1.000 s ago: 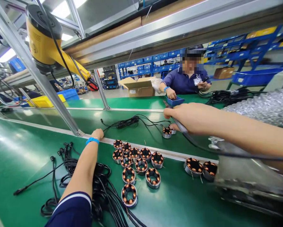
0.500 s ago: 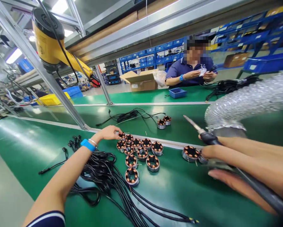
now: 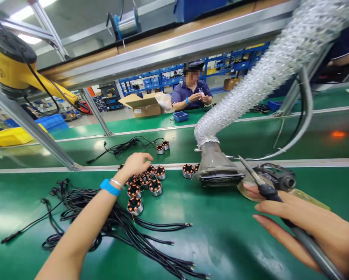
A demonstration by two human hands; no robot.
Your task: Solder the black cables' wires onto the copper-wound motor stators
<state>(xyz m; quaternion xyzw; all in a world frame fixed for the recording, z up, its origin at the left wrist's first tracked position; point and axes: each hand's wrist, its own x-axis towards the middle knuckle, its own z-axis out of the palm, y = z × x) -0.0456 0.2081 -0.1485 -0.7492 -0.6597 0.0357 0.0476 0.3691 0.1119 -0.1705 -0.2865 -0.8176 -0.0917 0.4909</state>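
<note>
Copper-wound stator rings (image 3: 145, 181) are seen clustered at centre frame on the green bench (image 3: 227, 233), with the left hand (image 3: 136, 164) lowered onto the far side of the cluster, fingers curled down over one ring; whether a ring is actually pinched cannot be told. A soldering iron (image 3: 267, 190) is held in the right hand (image 3: 314, 229) at lower right, fingers wrapped round the handle, tip pointed up and left toward a clear fume hood (image 3: 218, 167) fed by a silver flexible duct (image 3: 267, 74). Black cables (image 3: 128, 229) are piled at lower left, bare ends fanned out toward the bottom edge. No cable is seen joined to any ring in the cluster, so the work looks early, nearly all left. Two more rings (image 3: 162, 147) lie beside a cable on the strip behind. Another ring pair just left of the hood is partly hidden. Across the line, a person in a blue shirt (image 3: 190, 95) is seated by a cardboard box (image 3: 142, 105). The iron's lower handle is cut off by the frame.
</note>
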